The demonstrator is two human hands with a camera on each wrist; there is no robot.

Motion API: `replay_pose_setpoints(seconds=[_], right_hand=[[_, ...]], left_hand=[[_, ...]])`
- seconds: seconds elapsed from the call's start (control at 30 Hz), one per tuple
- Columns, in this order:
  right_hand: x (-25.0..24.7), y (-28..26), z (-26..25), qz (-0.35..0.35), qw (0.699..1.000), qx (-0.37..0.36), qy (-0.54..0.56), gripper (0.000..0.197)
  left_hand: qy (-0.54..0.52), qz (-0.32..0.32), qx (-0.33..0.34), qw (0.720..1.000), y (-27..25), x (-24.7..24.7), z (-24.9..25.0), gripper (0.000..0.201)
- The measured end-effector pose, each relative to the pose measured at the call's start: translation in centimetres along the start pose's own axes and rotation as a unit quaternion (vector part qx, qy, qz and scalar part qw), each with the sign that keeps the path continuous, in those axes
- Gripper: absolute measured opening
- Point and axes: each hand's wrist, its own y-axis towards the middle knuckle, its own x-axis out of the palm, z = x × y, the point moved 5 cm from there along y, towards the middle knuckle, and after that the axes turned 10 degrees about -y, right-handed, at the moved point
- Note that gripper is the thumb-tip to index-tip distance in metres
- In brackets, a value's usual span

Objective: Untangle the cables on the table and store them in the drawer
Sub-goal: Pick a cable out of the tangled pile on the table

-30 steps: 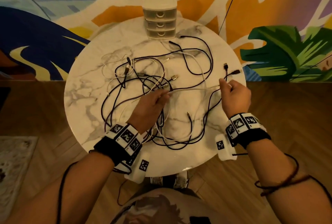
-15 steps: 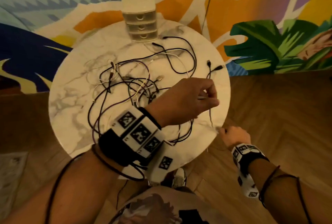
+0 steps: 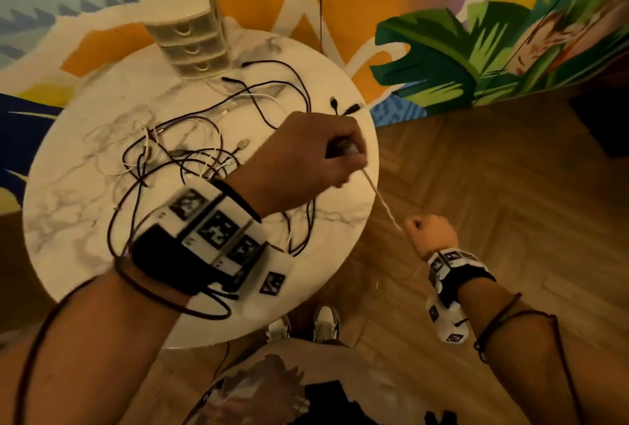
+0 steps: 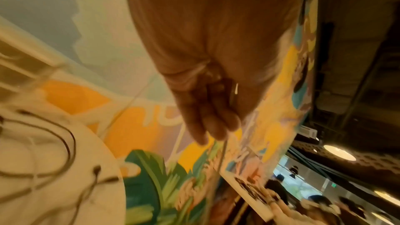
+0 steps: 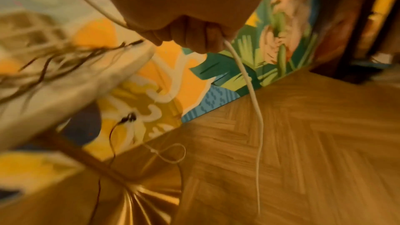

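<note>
Two hands hold one white cable (image 3: 383, 201) stretched in the air between them. Nearest you, your right hand (image 3: 430, 234) is off the right edge of the table (image 3: 85, 220), over the wooden floor (image 3: 510, 203), fingers curled into a fist round the cable. In the right wrist view the cable leaves that fist and hangs down loose toward the floor. Your left hand (image 3: 306, 159) is raised above the right part of the tabletop, fingers curled round the cable's other stretch; the line runs taut from it down to your right fist. Under and beyond your left forearm the rest of the cables (image 3: 177, 166), black and white, lie in a tangled heap on the marble top, with two black plug ends (image 3: 343, 106) near the far right rim. At the far edge of the table stands a small drawer unit (image 3: 187, 36) with three drawers, all closed, against the painted wall (image 3: 442, 50).
</note>
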Motion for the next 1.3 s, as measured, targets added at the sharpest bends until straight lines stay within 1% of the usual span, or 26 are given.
replay_pose_setpoints(seconds=[0.07,0.1,0.17,0.23,0.27,0.3,0.37,0.43,0.47,0.5,0.53,0.57,0.6,0.63,0.67,0.73,0.77,0.8,0.87,0.9,0.93,0.97,1.03,1.1,1.17,1.3], right_hand=[[1.5,-0.5,-2.2,-0.087,0.985,-0.089,-0.123,0.031],[2.0,-0.9,-3.1,-0.114,0.974,-0.119,-0.155,0.027],[2.3,-1.2,-3.6,-0.144,0.972,-0.122,-0.143,0.029],[2.1,-1.2,-3.0,-0.16,0.981,-0.099,-0.048,0.033],[2.0,-1.4,-2.8,-0.167,0.981,-0.096,0.036,0.033],[1.6,-1.7,-2.9,-0.173,0.97,-0.099,0.137,0.032],[-0.3,-3.0,-4.0,-0.17,0.931,-0.137,0.292,0.021],[-2.8,-4.6,-5.9,-0.174,0.894,-0.195,0.364,0.015],[-4.2,-5.2,-6.8,-0.168,0.884,-0.21,0.382,0.019],[-5.5,-5.6,-7.6,-0.152,0.882,-0.222,0.386,0.025],[-6.6,-5.9,-8.0,-0.124,0.89,-0.232,0.372,0.028],[-7.4,-6.0,-8.5,-0.095,0.906,-0.244,0.331,0.027],[-8.0,-6.2,-8.9,-0.079,0.928,-0.253,0.26,0.021],[-8.0,-6.2,-9.1,-0.08,0.943,-0.259,0.195,0.015],[-7.7,-6.0,-8.9,-0.089,0.949,-0.25,0.17,0.018],[-7.0,-5.8,-8.8,-0.092,0.951,-0.227,0.187,0.03],[-7.2,-6.0,-9.2,-0.086,0.947,-0.231,0.204,0.027],[-7.8,-6.3,-9.9,-0.07,0.94,-0.241,0.232,0.02],[-7.9,-5.9,-10.6,-0.049,0.931,-0.254,0.257,0.034],[-7.6,-5.3,-10.6,-0.043,0.93,-0.242,0.273,0.034],[-7.3,-4.5,-10.4,-0.039,0.93,-0.217,0.295,0.03],[-7.0,-3.8,-10.0,-0.037,0.932,-0.182,0.311,0.027],[-6.4,-2.7,-9.0,-0.04,0.936,-0.115,0.332,0.023],[-6.0,-1.9,-8.5,-0.044,0.93,-0.092,0.352,0.022],[-5.6,-1.1,-8.3,-0.047,0.922,-0.077,0.377,0.022],[-5.2,0.9,-8.8,-0.074,0.908,-0.053,0.409,0.023]], left_hand=[[-0.05,0.014,0.018,0.998,0.6,3.0,0.6,0.007],[-0.07,0.016,0.016,0.997,0.8,4.2,0.4,0.008],[-0.065,0.01,0.005,0.998,1.4,5.3,-0.1,0.011],[-0.025,0.003,-0.002,1.0,1.9,5.1,-0.7,0.015],[-0.006,0.002,-0.002,1.0,2.2,4.9,-0.8,0.017],[0.007,0.001,-0.003,1.0,2.4,5.0,-0.9,0.018],[0.006,-0.009,-0.009,1.0,2.6,6.0,-0.8,0.017],[0.005,-0.041,-0.017,0.999,2.6,7.9,-0.7,0.015],[0.01,-0.06,-0.024,0.998,2.4,8.8,-1.0,0.014],[0.019,-0.078,-0.034,0.996,2.1,9.6,-1.4,0.014],[0.037,-0.095,-0.044,0.994,1.8,10.2,-2.0,0.014],[0.069,-0.107,-0.048,0.991,1.4,10.4,-2.5,0.014],[0.107,-0.118,-0.045,0.986,1.1,10.6,-2.8,0.014],[0.144,-0.122,-0.036,0.981,1.0,10.7,-3.0,0.014],[0.173,-0.121,-0.027,0.977,0.8,10.9,-3.0,0.015],[0.211,-0.106,-0.008,0.972,0.9,10.9,-2.8,0.018],[0.211,-0.096,-0.001,0.973,0.9,10.7,-2.8,0.02],[0.193,-0.087,0.003,0.977,0.9,10.3,-2.8,0.02],[0.123,-0.081,-0.008,0.989,0.6,9.4,-3.7,0.02],[0.095,-0.075,-0.023,0.992,0.4,8.7,-4.6,0.02],[0.081,-0.069,-0.048,0.993,0.1,8.0,-6.0,0.021],[0.077,-0.068,-0.085,0.991,-0.4,7.3,-7.8,0.022],[0.099,-0.097,-0.172,0.975,-1.8,6.1,-12.5,0.021],[0.136,-0.139,-0.224,0.955,-3.1,5.2,-16.7,0.022],[0.156,-0.155,-0.243,0.945,-3.6,4.9,-19.3,0.022],[0.198,-0.152,-0.245,0.937,-1.8,5.4,-20.3,0.025]])
